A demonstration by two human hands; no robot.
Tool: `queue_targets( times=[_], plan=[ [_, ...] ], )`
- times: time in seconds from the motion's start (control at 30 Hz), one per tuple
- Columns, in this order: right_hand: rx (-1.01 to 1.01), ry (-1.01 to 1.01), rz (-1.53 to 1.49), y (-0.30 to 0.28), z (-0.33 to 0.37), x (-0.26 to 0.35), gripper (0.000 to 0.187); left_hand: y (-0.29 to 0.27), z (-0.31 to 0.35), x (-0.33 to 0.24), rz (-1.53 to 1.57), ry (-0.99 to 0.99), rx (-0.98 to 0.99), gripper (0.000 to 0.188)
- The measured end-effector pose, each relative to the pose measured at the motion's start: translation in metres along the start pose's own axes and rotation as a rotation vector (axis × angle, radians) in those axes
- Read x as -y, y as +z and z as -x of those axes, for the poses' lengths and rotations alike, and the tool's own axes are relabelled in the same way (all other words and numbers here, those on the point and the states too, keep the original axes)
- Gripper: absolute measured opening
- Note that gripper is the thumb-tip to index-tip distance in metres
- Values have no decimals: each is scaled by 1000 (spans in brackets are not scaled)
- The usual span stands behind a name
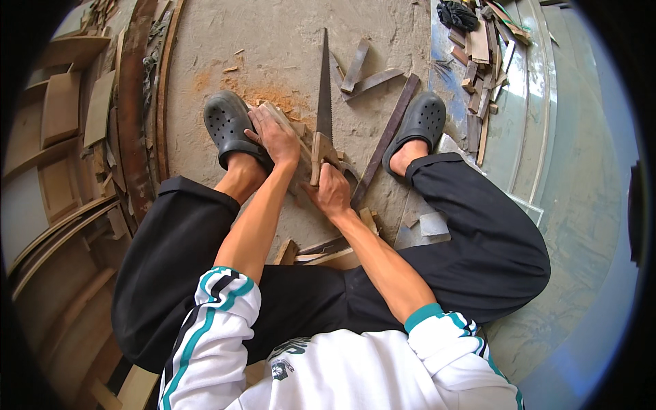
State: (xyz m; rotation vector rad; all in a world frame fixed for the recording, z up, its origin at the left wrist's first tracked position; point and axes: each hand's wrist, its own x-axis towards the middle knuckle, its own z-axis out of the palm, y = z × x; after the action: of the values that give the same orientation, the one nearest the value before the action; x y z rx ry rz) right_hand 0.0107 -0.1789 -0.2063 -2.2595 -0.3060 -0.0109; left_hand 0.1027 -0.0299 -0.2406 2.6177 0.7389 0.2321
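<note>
My right hand [331, 193] is closed round the wooden handle of a handsaw [324, 96]. The saw's long dark blade points away from me, its toothed edge to the right. Just left of it, my left hand [275, 137] grips a piece of wood [279, 115] and presses it down beside my left shoe [232, 126]. Part of the wood is hidden beneath that hand. Orange sawdust [273, 99] lies on the ground beyond my left fingers.
Short wood strips [372, 82] lie beyond the saw. A long dark strip [386, 140] slants beside my right shoe [420, 119]. Offcuts [482, 68] are heaped at the far right. Curved wooden parts [61, 109] stand along the left, and wood scraps [307, 256] lie between my legs.
</note>
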Motion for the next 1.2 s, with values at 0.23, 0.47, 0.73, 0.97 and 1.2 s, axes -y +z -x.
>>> queue_targets(
  times=[0.23,0.47,0.73,0.97,1.2],
  plan=[
    [77,124,-41,-1,0,-3,48,-3,1,-9,32,-42,-22,57],
    [112,126,-75,-4,-3,-9,46,-2,3,-5,-32,-27,-25,56],
    [89,77,-95,-10,-6,-11,47,-3,3,-10,-22,-55,-16,57],
    [31,92,-207,-66,-23,-2,55,0,2,-10,17,-25,-34,58],
    [177,363,-429,-130,-31,26,33,7,2,-2,200,22,-122,53]
  ],
)
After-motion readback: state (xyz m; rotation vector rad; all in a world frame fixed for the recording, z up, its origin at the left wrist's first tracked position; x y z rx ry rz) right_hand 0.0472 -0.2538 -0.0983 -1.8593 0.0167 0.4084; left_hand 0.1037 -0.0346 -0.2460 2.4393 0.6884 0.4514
